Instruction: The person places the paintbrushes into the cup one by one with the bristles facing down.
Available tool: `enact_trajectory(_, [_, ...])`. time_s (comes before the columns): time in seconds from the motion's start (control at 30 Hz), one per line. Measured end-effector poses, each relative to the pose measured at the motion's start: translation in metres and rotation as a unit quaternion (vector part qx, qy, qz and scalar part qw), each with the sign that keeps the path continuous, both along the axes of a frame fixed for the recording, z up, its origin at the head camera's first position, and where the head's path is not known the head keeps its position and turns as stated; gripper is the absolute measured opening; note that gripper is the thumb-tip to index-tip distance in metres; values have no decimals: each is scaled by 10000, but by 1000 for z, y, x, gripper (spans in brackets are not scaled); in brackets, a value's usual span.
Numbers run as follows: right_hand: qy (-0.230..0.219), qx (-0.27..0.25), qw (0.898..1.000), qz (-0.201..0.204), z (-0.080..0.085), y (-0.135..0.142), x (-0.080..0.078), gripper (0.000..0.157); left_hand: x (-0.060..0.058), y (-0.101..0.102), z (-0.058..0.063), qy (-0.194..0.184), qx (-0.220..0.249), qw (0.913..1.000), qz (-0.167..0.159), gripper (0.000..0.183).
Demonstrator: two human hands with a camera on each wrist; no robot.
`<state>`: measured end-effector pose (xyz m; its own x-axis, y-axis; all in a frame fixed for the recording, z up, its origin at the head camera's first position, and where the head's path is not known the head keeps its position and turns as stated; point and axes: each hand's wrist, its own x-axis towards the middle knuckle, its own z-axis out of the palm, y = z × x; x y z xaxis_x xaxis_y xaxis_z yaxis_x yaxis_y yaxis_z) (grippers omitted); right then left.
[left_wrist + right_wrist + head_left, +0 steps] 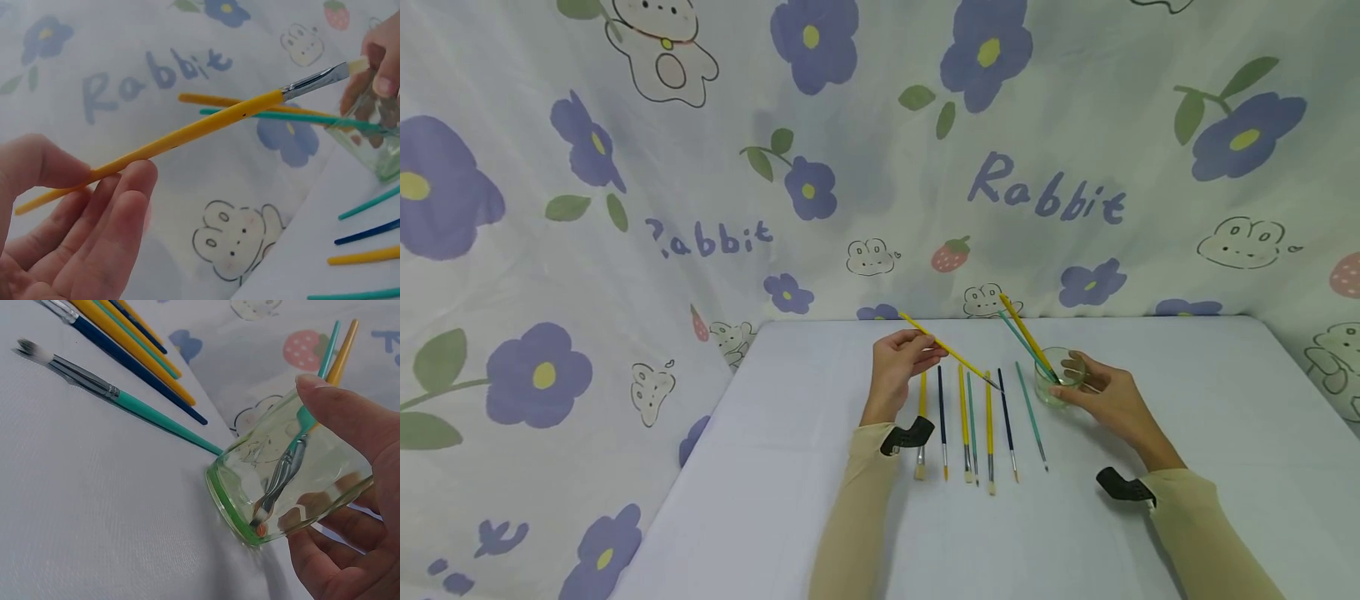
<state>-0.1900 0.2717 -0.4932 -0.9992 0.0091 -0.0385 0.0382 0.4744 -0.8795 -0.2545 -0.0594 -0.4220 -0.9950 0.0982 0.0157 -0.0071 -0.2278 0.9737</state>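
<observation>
My left hand pinches a yellow paintbrush by its handle between thumb and fingers. The brush slants in the air, its pale flat bristles pointing toward the glass. My right hand grips a clear greenish glass from its right side, thumb on the near wall. Inside stand a yellow paintbrush and a teal paintbrush, bristles down, handles leaning left past the rim. Whether the glass touches the table cannot be told.
Several paintbrushes lie in a row between the hands, bristles toward me, among them a dark blue one, a yellow one and a teal one. Under them is a white tablecloth. A printed flower curtain hangs behind the table.
</observation>
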Motion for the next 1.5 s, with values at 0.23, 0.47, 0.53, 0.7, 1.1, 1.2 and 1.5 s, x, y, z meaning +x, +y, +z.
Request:
enact_trajectory(0.23, [117, 7, 9999, 90, 1, 2, 1, 97, -5, 17, 0, 165, 274, 9995, -82, 20])
enact_trajectory(0.47, [105, 12, 9999, 47, 2, 3, 2, 97, -5, 33, 2, 423, 362, 9984, -138, 16])
enact_trajectory(0.53, [114, 11, 9999, 45, 2, 3, 2, 97, -4, 39, 3, 469, 403, 9980, -113, 14])
enact_trajectory(0.7, [203, -108, 9997, 107, 0, 3, 1, 96, -4, 49, 4, 487, 301, 9984, -17, 14])
enact_trajectory(1.1, [291, -119, 9994, 120, -1, 2, 1, 95, -6, 70, 7, 496, 148, 9987, 28, 25])
enact_trajectory(1.2, [272, -79, 9995, 132, -1, 2, 1, 95, -6, 73, 8, 558, 82, 9984, 33, 25])
enact_trajectory(1.5, [115, 55, 9999, 82, -1, 0, 1, 98, -2, 82, 7, 783, -158, 9968, -21, 12])
